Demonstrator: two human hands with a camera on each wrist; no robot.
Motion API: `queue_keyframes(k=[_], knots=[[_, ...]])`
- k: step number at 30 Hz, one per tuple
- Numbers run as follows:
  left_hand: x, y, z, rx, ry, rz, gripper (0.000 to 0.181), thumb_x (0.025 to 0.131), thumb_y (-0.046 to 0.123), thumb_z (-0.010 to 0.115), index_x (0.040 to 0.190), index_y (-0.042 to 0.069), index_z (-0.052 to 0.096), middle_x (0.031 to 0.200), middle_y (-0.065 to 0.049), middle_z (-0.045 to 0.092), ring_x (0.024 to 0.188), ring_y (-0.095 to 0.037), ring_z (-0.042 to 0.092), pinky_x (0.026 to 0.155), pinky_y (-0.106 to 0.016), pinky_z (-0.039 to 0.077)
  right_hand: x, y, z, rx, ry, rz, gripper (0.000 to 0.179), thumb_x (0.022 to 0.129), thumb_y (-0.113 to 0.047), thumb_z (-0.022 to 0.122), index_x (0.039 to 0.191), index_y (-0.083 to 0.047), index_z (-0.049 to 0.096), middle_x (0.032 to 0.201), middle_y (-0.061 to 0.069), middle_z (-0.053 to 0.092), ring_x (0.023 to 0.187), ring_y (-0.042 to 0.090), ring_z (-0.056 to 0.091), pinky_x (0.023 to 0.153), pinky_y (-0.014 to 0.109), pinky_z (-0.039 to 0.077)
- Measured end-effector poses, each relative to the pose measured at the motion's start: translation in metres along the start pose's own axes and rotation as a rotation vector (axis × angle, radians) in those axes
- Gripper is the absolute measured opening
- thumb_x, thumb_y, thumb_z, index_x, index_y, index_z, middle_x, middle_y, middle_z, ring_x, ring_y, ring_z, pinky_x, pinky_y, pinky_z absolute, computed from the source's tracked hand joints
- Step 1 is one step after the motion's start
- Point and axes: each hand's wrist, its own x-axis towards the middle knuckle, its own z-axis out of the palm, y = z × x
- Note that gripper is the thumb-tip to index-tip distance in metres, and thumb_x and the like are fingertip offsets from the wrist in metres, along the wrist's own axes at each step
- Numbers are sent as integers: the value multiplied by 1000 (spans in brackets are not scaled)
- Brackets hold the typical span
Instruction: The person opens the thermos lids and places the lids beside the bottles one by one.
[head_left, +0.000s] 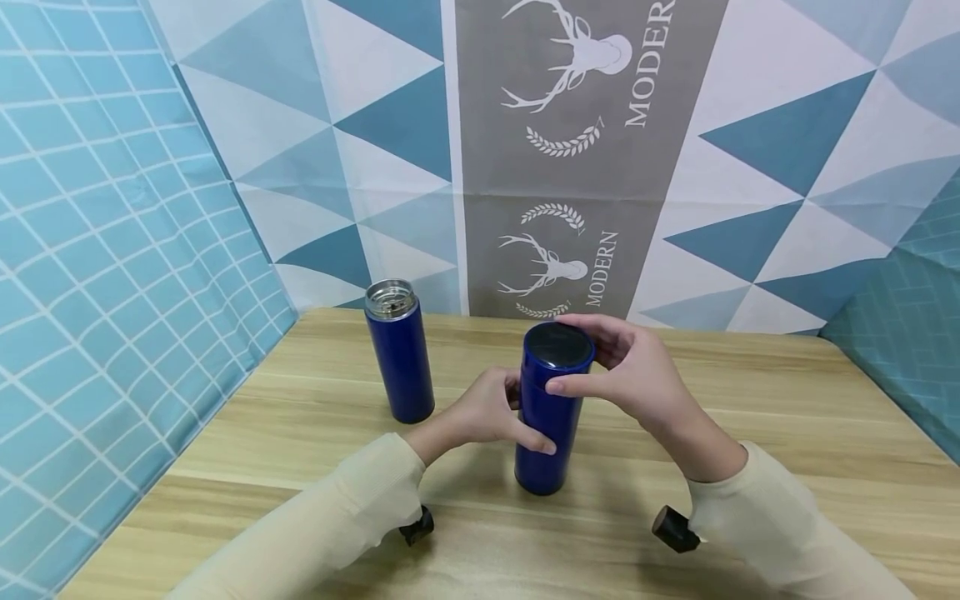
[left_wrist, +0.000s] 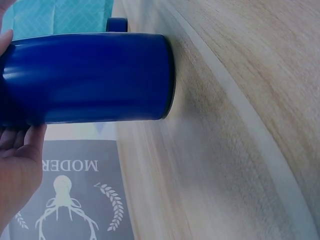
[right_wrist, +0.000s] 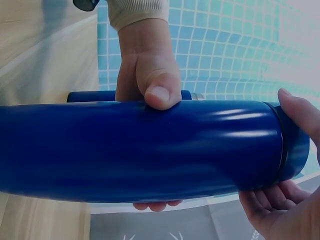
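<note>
A blue thermos flask [head_left: 551, 425] with a dark-topped lid [head_left: 558, 344] stands on the table between my hands, leaning slightly in the head view. My left hand [head_left: 487, 408] grips its body from the left, thumb across the front and fingers round the far side. My right hand [head_left: 641, 375] holds the lid from the right, with its thumb near the seam and fingers at the back. In the right wrist view, the left thumb [right_wrist: 160, 95] presses on the flask's body. A second blue flask [head_left: 401, 358], lidless with a bare metal neck [head_left: 392, 298], stands upright behind my left hand.
The wooden table [head_left: 757, 400] meets a patterned back wall [head_left: 390, 125] and a blue tiled-look wall [head_left: 90, 250] on the left. Part of a small blue object [left_wrist: 117, 24] shows behind the flask; its kind is unclear. Black wrist-worn devices [head_left: 675, 529] hang below both sleeves.
</note>
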Motion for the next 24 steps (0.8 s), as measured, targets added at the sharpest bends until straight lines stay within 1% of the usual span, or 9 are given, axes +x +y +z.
queue_keyframes(k=[2, 4, 8, 12, 14, 20, 24], knots=[[0, 1, 0, -4, -5, 3, 56, 61, 4, 87, 113, 4, 66, 109, -13, 73, 93, -7, 69, 87, -22, 56, 2, 1, -1, 17, -17, -7, 65, 67, -6, 86, 126, -6, 59, 113, -12, 68, 103, 5, 65, 92, 16, 51], [-1, 2, 0, -7, -9, 10, 56, 61, 4, 87, 113, 4, 66, 109, -13, 73, 93, -7, 69, 87, -22, 56, 3, 2, -3, 26, -36, -16, 66, 67, -4, 85, 127, -5, 58, 113, -14, 68, 103, 5, 65, 92, 15, 51], [-1, 2, -1, -9, -13, 17, 56, 62, 4, 87, 113, 3, 65, 110, -14, 72, 93, -7, 69, 87, -22, 56, 7, 5, -7, 28, -84, -35, 67, 67, -3, 85, 128, -3, 57, 117, -10, 67, 105, 6, 65, 93, 15, 51], [-1, 1, -1, -5, -13, 10, 56, 62, 4, 86, 114, 4, 65, 110, -14, 72, 93, -6, 69, 87, -22, 56, 12, 7, -12, 24, -142, -53, 69, 68, -2, 84, 130, -2, 55, 122, -5, 65, 107, 5, 65, 94, 16, 51], [-1, 0, -1, -8, -12, 8, 56, 63, 5, 86, 114, 4, 65, 111, -13, 72, 93, -7, 69, 88, -22, 56, 14, 9, -14, 24, -175, -62, 69, 69, -3, 84, 131, -1, 54, 123, -5, 65, 108, 5, 65, 94, 17, 51], [-1, -3, -1, -16, -14, 7, 55, 63, 4, 86, 114, 4, 65, 111, -13, 72, 92, -6, 68, 87, -23, 56, 20, 13, -19, 52, -276, -109, 70, 70, -3, 83, 132, 3, 51, 118, -11, 66, 107, 7, 65, 94, 19, 52], [-1, -3, -1, -9, -13, 6, 55, 63, 5, 86, 114, 4, 66, 110, -13, 72, 91, -5, 68, 87, -22, 55, 24, 15, -22, 78, -319, -141, 70, 70, -1, 82, 132, 6, 50, 117, -12, 66, 107, 8, 64, 94, 20, 53]])
